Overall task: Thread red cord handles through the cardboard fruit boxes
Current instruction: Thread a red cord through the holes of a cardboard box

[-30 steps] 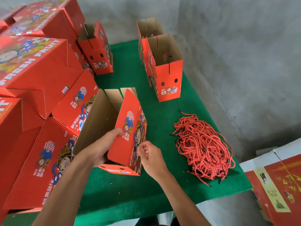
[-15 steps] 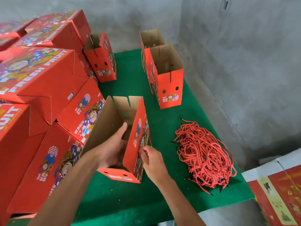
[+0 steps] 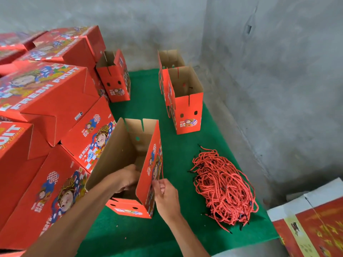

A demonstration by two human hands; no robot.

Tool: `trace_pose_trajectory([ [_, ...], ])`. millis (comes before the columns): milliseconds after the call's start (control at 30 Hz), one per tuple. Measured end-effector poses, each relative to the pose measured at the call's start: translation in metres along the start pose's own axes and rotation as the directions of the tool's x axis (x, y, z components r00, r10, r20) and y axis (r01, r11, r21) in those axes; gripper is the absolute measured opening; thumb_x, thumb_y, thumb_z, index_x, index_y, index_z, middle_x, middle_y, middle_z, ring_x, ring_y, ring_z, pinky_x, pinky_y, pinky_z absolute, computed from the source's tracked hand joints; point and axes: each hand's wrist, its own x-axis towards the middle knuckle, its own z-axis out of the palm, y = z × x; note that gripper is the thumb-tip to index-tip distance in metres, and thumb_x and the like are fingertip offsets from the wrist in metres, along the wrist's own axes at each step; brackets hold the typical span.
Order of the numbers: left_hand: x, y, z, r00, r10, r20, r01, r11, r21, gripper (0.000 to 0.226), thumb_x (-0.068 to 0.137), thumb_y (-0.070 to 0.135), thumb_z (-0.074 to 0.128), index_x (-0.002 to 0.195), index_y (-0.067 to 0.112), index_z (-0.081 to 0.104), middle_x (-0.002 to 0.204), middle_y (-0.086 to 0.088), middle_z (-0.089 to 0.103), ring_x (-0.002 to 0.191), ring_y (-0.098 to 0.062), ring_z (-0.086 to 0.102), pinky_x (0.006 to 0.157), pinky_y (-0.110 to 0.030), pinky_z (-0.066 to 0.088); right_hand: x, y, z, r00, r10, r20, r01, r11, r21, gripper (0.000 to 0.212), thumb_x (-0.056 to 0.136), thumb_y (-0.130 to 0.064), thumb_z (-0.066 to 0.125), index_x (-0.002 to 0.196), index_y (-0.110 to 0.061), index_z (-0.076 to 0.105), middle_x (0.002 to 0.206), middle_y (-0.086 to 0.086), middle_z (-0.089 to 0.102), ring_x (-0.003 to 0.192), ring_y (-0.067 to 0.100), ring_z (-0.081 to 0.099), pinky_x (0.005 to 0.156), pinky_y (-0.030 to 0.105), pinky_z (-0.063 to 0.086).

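An open red fruit box (image 3: 130,156) stands on the green felt table (image 3: 148,232) in front of me, its brown inside showing. My left hand (image 3: 128,178) reaches down inside it, fingers curled against the right wall. My right hand (image 3: 165,193) pinches a red cord (image 3: 161,164) against the outside of that same wall. The cord runs up along the printed side. A heap of loose red cords (image 3: 222,188) with black tips lies to the right on the felt.
Two open boxes (image 3: 185,101) stand at the back right, and another open box (image 3: 115,78) stands at the back left. Closed red fruit boxes (image 3: 42,101) are stacked along the left. A concrete wall borders the right; a flat printed carton (image 3: 311,227) lies at the lower right.
My left hand has gone from the box's rim down deep inside it. The right hand stays at the outer wall, now with a cord visibly pinched. The view has tilted up a little.
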Motion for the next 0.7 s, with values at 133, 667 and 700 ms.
trace_pose_trajectory([
  [133,-0.001,0.001,-0.003,0.965,0.195,-0.174,-0.142,0.951,0.276,0.023,0.097,0.028,0.064,0.104,0.007,0.07,0.106,-0.012,0.074,0.097,-0.025,0.069,0.08,-0.04,0.055,0.02,0.003,-0.018,0.999,0.042,0.015,-0.04,0.988,-0.147,0.03,0.11,-0.038,0.043,0.113,-0.013,0.06,0.106,-0.004,0.071,0.084,-0.005,0.067,0.065,0.004,0.047],
  [667,0.061,0.052,-0.074,0.656,0.288,-0.698,0.176,0.841,0.512,0.046,0.085,0.01,0.063,0.121,0.007,0.037,0.115,-0.017,0.06,0.103,-0.044,0.066,0.075,-0.049,0.054,0.214,0.018,-0.172,0.977,0.185,-0.108,-0.183,0.452,-0.873,0.031,0.103,-0.003,0.05,0.13,-0.007,0.063,0.134,0.012,0.059,0.124,0.031,0.061,0.102,0.041,0.053],
  [700,0.065,0.054,-0.075,0.644,0.314,-0.698,0.166,0.833,0.528,0.044,0.084,0.008,0.063,0.12,0.009,0.038,0.111,-0.018,0.062,0.1,-0.044,0.066,0.074,-0.048,0.053,0.218,0.021,-0.17,0.976,0.191,-0.104,-0.178,0.43,-0.885,0.031,0.103,-0.005,0.05,0.132,-0.008,0.062,0.136,0.011,0.058,0.126,0.03,0.059,0.103,0.04,0.051],
])
